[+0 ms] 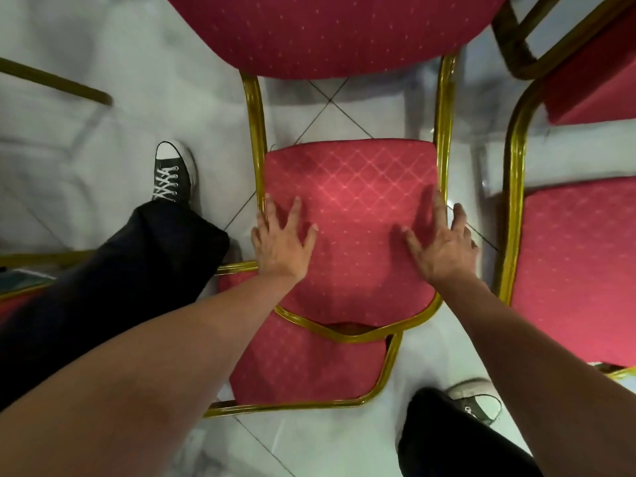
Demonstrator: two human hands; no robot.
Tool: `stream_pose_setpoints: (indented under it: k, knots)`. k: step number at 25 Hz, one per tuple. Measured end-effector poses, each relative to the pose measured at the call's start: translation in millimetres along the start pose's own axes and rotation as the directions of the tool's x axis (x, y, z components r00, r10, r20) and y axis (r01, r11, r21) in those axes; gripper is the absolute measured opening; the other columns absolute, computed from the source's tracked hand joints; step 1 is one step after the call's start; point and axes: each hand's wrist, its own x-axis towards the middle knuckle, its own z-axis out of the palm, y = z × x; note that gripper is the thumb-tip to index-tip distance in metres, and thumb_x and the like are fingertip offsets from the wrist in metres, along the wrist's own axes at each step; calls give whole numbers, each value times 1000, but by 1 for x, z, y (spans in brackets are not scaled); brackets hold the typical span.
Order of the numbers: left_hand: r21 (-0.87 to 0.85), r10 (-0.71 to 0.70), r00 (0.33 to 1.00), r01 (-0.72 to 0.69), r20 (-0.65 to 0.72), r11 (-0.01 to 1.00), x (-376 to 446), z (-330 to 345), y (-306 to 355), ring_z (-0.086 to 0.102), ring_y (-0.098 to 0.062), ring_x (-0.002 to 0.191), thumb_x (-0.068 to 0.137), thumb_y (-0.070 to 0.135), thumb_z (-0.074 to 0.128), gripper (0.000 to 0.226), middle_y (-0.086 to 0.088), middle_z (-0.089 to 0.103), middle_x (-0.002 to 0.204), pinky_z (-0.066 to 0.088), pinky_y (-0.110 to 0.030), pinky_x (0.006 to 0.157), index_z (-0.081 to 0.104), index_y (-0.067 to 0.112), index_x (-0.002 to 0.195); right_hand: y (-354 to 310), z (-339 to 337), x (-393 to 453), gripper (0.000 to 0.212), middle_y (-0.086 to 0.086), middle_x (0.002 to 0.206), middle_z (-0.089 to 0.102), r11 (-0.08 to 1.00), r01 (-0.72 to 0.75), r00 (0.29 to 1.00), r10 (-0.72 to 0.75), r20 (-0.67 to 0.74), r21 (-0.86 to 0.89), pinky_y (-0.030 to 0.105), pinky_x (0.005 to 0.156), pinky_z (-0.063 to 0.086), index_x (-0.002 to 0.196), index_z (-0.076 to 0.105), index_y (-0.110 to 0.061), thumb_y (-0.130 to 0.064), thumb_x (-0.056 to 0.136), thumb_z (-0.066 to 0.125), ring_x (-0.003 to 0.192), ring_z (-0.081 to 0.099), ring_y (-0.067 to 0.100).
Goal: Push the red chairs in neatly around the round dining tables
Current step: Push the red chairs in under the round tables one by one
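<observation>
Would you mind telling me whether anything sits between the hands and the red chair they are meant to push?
Nothing visible does. The left hand and right hand both lie flat, fingers spread, directly on the padded back of the red chair, inside its gold frame. Another chair stands close on the right.

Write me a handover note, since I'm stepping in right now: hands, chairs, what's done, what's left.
Left hand: open, flat on the padded backrest of the middle red chair, near its left edge.
Right hand: open, flat near the right edge.
Its seat lies ahead; another red chair stands close on the right, one more behind the backrest.
No table is in view, so how far in it sits cannot be told.
Left: finish pushing, then the neighbours.
</observation>
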Motion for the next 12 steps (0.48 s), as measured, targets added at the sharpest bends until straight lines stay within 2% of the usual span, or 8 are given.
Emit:
stream_pose_setpoints:
  k: [2,4,5,7,9,12]
  knots:
    - [-135,-127,992,128,11,983,9,11,-11,16,-44,151,99,64,37,71,-15,-9,168,23,-58,119,-3,50,157,6,14,6,94,24,156,27,992,-52,998,49,28,118,64,105,42,151,-18,-60,-81,86,47,130,47,54]
    - [-341,-214,976,218,51,915,16,21,-27,32,-44,145,99,55,49,82,-17,8,167,31,-54,116,-10,48,156,13,26,5,96,25,129,44,974,-60,998,54,34,217,63,94,49,147,-21,-64,-80,85,50,110,59,56]
    - [-419,-223,971,238,85,876,20,24,-35,37,-41,143,98,53,54,88,-16,20,164,32,-51,116,-12,45,157,17,30,5,95,23,119,46,970,-53,998,47,31,237,63,92,50,146,-22,-66,-80,85,50,104,60,56]
    - [-510,-235,958,287,166,811,27,26,-49,40,-35,143,95,54,60,95,-9,34,161,33,-48,119,-12,44,157,19,31,8,95,22,114,45,964,-49,999,41,36,260,64,92,49,143,-23,-69,-80,84,51,103,60,56]
    - [-567,-231,945,324,232,757,29,22,-57,40,-32,144,92,57,63,98,-4,35,161,32,-47,120,-7,44,158,19,27,6,94,26,118,46,966,-46,999,38,34,253,65,93,48,143,-24,-69,-81,84,49,106,58,56]
    - [-569,-210,956,291,206,769,6,4,-53,41,-30,143,88,64,62,99,-3,38,159,33,-45,119,-4,43,159,14,7,-18,90,23,107,43,970,-43,999,49,-20,239,64,91,49,145,-22,-67,-81,86,45,102,59,55]
